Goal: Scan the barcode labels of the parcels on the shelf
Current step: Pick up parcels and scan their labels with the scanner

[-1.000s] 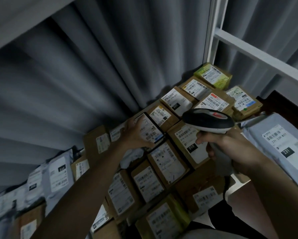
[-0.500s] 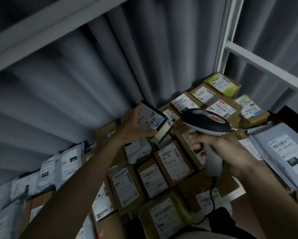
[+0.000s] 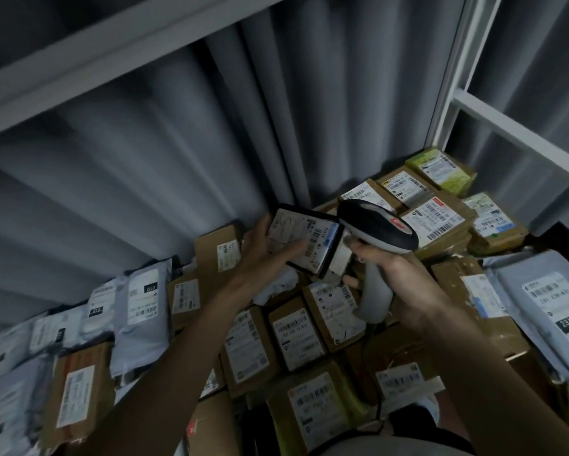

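Note:
My left hand (image 3: pixel 263 255) grips a small dark-edged parcel (image 3: pixel 304 240) lifted above the pile, its white barcode label turned up and tilted toward me. My right hand (image 3: pixel 391 271) holds a grey and black barcode scanner (image 3: pixel 376 230) by its handle. The scanner's head sits right beside the parcel's right edge. Below both hands lie many brown cardboard parcels (image 3: pixel 296 334) with white labels, packed close on the shelf.
Grey plastic mailer bags lie at the left (image 3: pixel 138 311) and at the right (image 3: pixel 552 311). More labelled boxes (image 3: pixel 437 215) are stacked at the back right. A grey curtain (image 3: pixel 210 143) hangs behind. A white shelf post (image 3: pixel 447 93) rises at the right; a shelf board runs overhead.
My left hand has lifted the small parcel off the pile and tilted its label up. The scanner has come in close beside the parcel's right edge.

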